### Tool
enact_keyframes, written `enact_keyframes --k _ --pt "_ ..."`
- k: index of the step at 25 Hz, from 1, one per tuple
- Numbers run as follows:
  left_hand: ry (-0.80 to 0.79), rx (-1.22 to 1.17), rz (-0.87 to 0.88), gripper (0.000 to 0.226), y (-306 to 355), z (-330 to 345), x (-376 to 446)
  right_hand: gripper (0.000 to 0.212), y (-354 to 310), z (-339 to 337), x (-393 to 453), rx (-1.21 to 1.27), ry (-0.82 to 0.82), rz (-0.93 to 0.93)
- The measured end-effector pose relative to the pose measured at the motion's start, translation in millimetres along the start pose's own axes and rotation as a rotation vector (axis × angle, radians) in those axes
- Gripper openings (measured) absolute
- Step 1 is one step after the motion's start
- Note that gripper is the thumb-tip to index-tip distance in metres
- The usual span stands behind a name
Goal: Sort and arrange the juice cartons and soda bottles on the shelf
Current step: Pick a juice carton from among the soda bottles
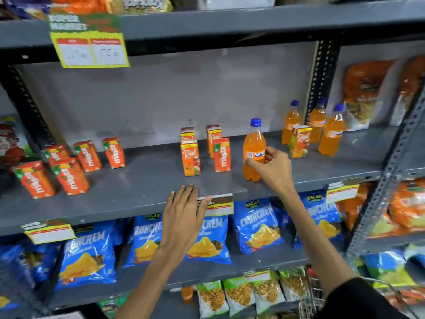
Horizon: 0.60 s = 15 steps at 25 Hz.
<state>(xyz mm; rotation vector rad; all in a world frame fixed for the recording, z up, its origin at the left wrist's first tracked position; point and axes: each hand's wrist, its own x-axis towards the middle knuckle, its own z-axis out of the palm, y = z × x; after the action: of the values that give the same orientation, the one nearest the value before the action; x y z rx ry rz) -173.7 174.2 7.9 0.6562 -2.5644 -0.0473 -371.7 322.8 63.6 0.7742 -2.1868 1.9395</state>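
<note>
My right hand (272,168) grips an orange soda bottle (253,143) with a blue cap, upright on the grey shelf (147,183). My left hand (184,210) rests flat on the shelf's front edge, fingers apart, holding nothing. Several orange Maaza cartons (69,176) stand grouped at the left. In the middle stand Real juice cartons (190,157) with one Maaza carton (222,155) among them. At the back right, three more orange soda bottles (316,124) stand with a Real carton (299,141) in front of them.
Blue chip bags (255,226) fill the shelf below. Snack packets (239,293) sit lower still. A perforated upright post (322,77) splits the shelf bays at the right. Orange snack bags (365,88) hang in the right bay. A price tag (89,42) hangs from the shelf above.
</note>
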Motion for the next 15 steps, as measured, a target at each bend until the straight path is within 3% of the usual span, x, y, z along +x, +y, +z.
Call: enact_keyframes --k 4,12,15 --pt "-0.039 0.004 0.037 0.062 32 11 13 0.024 19 -39 34 -0.055 0.054 0.023" --pt "-0.028 0.061 0.098 0.078 54 24 27 0.024 45 -50 67 -0.126 0.120 0.019" --pt "-0.023 0.063 0.097 0.075 53 27 26 0.029 52 -46 70 -0.162 0.129 0.007"
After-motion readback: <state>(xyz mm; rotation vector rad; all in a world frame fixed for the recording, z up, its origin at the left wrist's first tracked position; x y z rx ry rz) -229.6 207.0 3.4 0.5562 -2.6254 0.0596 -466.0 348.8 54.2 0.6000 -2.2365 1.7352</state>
